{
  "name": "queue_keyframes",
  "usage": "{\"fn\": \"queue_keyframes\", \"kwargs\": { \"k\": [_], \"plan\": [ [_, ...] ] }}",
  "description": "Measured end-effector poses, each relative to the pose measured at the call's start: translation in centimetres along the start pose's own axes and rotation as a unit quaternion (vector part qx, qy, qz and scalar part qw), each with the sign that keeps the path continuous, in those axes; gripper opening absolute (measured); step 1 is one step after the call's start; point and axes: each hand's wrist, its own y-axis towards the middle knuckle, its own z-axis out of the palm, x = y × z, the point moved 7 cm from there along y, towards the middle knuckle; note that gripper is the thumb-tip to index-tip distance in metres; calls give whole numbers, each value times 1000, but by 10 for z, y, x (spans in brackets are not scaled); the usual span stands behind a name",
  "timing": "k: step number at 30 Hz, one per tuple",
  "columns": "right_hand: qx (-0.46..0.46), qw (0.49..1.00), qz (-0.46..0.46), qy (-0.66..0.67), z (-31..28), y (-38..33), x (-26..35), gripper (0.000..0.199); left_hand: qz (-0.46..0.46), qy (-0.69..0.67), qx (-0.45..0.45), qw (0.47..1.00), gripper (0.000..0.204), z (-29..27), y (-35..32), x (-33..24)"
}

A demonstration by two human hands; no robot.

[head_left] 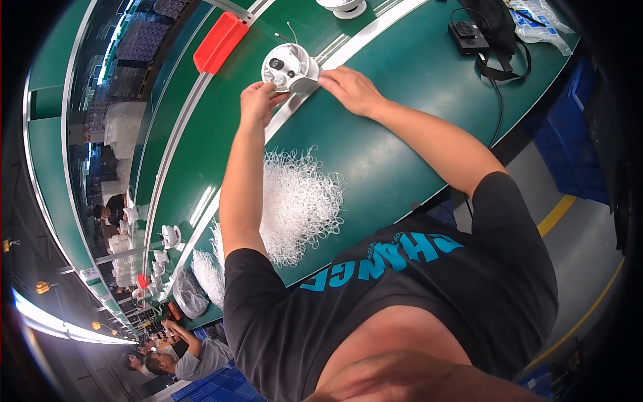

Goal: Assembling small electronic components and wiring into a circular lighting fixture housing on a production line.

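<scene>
A round white plastic housing [305,85] sits over the metal rail at the far side of the bench, its open face showing white fittings and small black parts. A thin wire with a connector end sticks out of its top. My left hand [258,104] grips the lower left rim, fingers bent in at the edge. On the other side, my right hand [351,90] has its fingertips pressed against the housing's right wall. Nearer to me lies a large heap of thin white looped strips [301,208], partly behind my left forearm.
A red tray [221,42] rests beyond the housing, left of it. Another white housing [345,7] stands at the top edge. A black box with a cable [467,38], a black strap and a plastic bag [539,23] lie at right. Co-workers [191,358] sit farther down the line.
</scene>
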Motion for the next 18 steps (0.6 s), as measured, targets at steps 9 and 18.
{"fn": "queue_keyframes", "kwargs": {
  "k": [9,18],
  "plan": [
    [-154,988,27,-1,-40,14,-7,33,45,52,21,997,23,56,-79,1],
    [-37,990,31,131,-44,14,-3,31,5,93,88,992,26,77,-123,16]
  ]
}}
